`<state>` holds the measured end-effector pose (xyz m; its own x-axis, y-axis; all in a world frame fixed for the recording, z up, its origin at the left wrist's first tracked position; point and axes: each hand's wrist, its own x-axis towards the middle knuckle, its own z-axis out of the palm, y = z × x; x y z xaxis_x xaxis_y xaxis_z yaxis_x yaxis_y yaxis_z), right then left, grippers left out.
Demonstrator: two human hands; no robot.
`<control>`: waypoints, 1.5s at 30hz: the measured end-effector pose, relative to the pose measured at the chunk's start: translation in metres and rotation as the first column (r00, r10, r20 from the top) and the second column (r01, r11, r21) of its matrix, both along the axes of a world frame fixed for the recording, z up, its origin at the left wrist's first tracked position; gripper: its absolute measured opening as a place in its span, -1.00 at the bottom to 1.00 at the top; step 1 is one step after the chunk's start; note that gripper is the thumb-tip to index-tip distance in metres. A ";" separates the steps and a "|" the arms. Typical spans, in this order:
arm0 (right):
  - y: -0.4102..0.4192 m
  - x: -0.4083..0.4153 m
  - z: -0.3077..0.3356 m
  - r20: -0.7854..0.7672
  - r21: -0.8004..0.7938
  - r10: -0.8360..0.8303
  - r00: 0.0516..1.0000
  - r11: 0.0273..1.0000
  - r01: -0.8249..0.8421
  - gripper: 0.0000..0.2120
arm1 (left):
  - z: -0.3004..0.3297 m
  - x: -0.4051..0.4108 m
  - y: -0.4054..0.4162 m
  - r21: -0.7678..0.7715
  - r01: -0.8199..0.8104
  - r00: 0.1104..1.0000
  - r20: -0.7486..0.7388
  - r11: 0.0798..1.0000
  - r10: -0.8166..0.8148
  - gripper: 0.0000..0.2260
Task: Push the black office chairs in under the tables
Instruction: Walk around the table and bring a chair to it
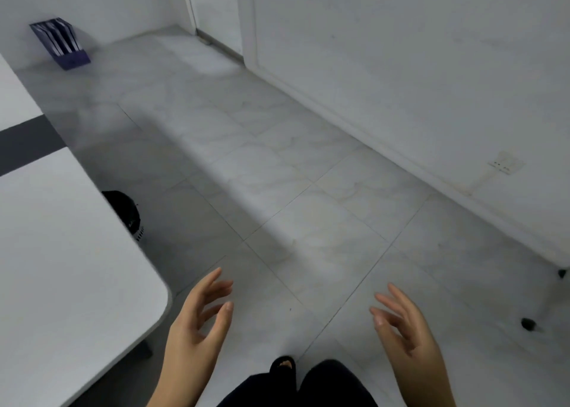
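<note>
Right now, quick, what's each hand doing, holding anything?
Left hand: open, fingers loosely curled, holding nothing, above the floor beside the white table.
Right hand: open, fingers spread, holding nothing.

Both hands, left hand (197, 317) and right hand (401, 326), hang empty with fingers spread over the tiled floor (308, 175). White table (61, 268) on the left, something black (125, 212) peeking from under its edge.
</note>
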<state>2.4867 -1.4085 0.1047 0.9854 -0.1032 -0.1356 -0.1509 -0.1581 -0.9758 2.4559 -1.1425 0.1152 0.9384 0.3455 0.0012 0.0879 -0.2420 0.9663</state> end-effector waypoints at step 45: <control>0.480 0.994 -0.017 0.025 -0.031 0.605 0.796 0.796 -0.605 -0.49 | -0.015 0.811 0.395 -0.004 -0.716 0.698 0.003 0.698 0.716 -0.57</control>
<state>3.4804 -0.9287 0.0875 0.8516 0.5130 -0.1077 0.0134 -0.2268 -0.9738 3.2664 -0.7476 0.1002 0.4071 0.9134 0.0028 0.2299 -0.1054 0.9675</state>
